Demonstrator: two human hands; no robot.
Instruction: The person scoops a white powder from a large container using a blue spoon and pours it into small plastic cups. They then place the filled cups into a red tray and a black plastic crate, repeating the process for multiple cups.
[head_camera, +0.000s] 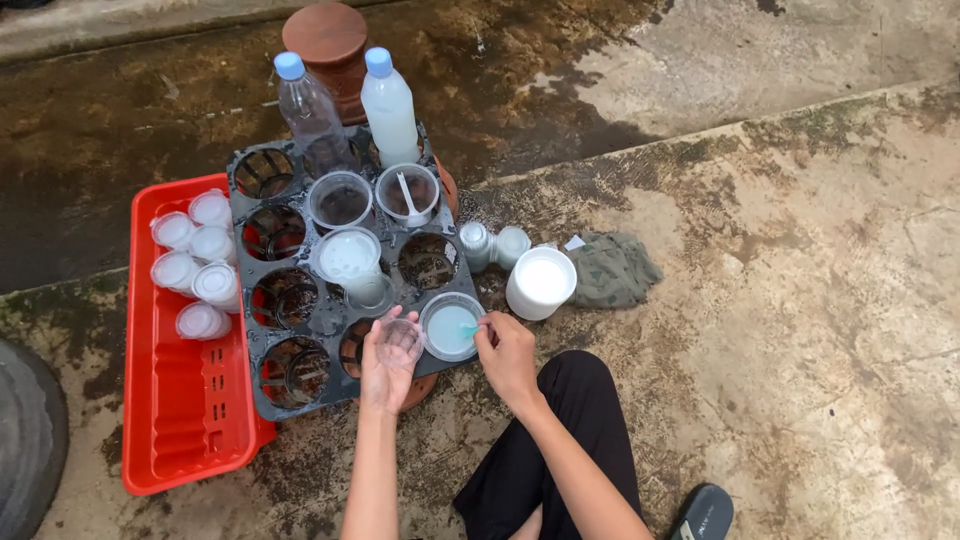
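Note:
My left hand (385, 368) holds a small clear plastic cup (400, 340) over the front of a black multi-hole tray (250, 330). Pinched in my right hand (508, 355) is a small teal spoon (470, 330), its tip at the edge of a clear cup of pale liquid (450, 326) seated in the tray. More clear cups (340, 200) sit in other tray holes, one with a white spoon (408, 195), one with whitish liquid (350, 258).
A red plastic crate (180, 420) at left carries several lidded small cups (195, 265). Two bottles (390, 105) stand by a brown stool (325, 35) behind the tray. A white cup of milky liquid (541, 282), two small jars (492, 245) and a green rag (612, 268) lie right. Wet concrete, a tyre (28, 440) and a sandal (703, 512) are also there.

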